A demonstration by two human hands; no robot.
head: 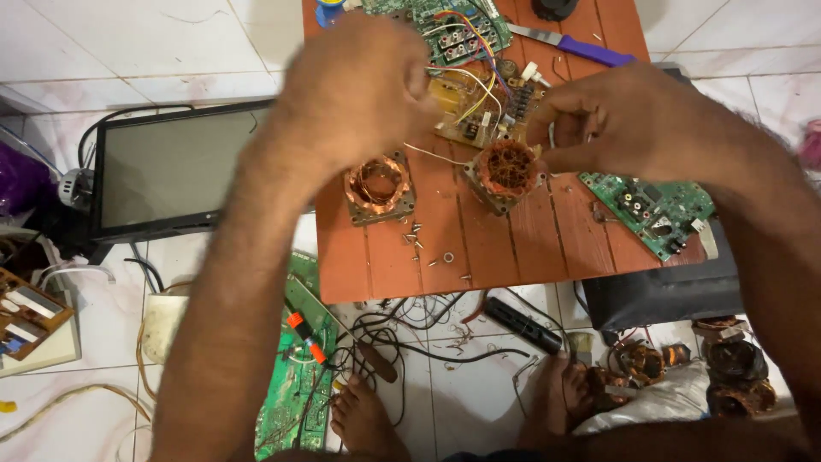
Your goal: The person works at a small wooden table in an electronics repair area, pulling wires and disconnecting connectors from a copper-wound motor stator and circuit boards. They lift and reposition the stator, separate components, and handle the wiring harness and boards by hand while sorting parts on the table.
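Gripping the copper-wound stator (507, 174) at its right rim, the right hand (611, 120) could slip; the blurred left hand (355, 90), grip unreadable, hovers above-left, risking snagged windings.

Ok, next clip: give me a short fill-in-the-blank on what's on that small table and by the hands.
1. The two copper motor coils lie on a reddish-brown ____.
2. The right hand touches the coil on the ____ side.
3. The knife at the table's far edge has a ____ handle.

Missing words: table; right; purple
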